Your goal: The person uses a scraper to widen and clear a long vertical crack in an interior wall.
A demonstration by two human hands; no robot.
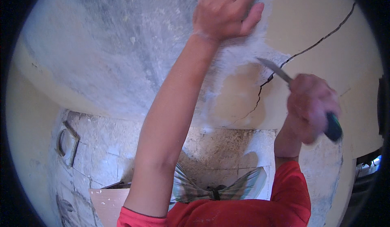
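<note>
My left hand (225, 13) lies flat against the wall (122, 44), its thumb held out to the side and its fingertips cut off by the top of the view. In my right hand (310, 105), blurred by motion, is a knife (278, 71) with a narrow metal blade and a dark green-and-black handle. The blade points up and left, and its tip is near the edge of the whitish patched area. Close by runs a dark jagged crack (313, 46) through the cream paint. Whether the blade touches the wall I cannot tell.
Below the wall is a worn, dusty tiled floor (109, 135). A frame-like object with a round opening (74, 145) lies at the left. A light wooden board (106, 204) is beside my left arm. Dark items stand at the far right edge.
</note>
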